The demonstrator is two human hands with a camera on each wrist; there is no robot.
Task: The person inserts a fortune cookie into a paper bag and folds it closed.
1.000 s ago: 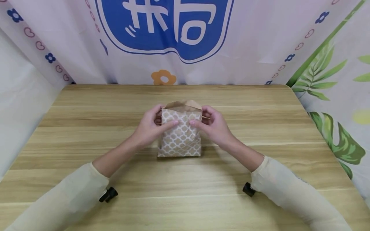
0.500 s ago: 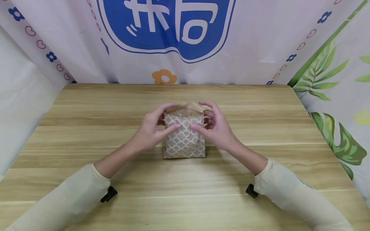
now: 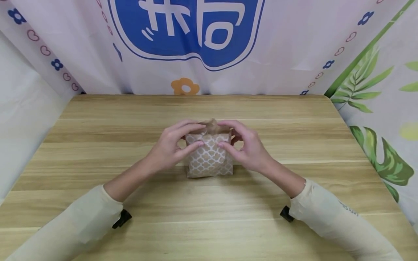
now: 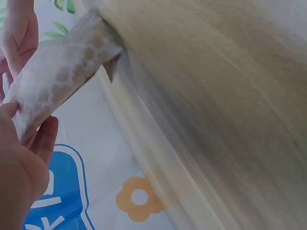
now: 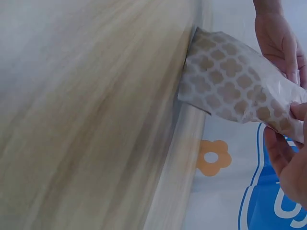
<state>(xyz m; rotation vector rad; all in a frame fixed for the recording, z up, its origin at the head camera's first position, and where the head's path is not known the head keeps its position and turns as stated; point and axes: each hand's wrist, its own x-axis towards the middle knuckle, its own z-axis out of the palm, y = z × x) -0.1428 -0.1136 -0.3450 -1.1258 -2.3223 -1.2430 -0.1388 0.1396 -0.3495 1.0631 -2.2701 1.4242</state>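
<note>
A small brown paper bag with a white lattice pattern stands on the wooden table at its middle. My left hand pinches the bag's top left corner, thumb in front and fingers curled over the rim. My right hand pinches the top right corner the same way. The bag's mouth is pressed down and crumpled between the two hands. In the left wrist view the bag leans out from the table edge with my left hand on its upper end. The right wrist view shows the bag held by my right hand.
A printed cloth backdrop with a blue logo hangs behind the table, and leaf-print cloth closes the right side. Black wrist mounts show under both sleeves. Bare wood lies all round the bag.
Both hands have moved from the bag's sides up over its rim and pushed the top down, so the bag looks shorter and its mouth is folded in. The bag has shifted slightly right.
</note>
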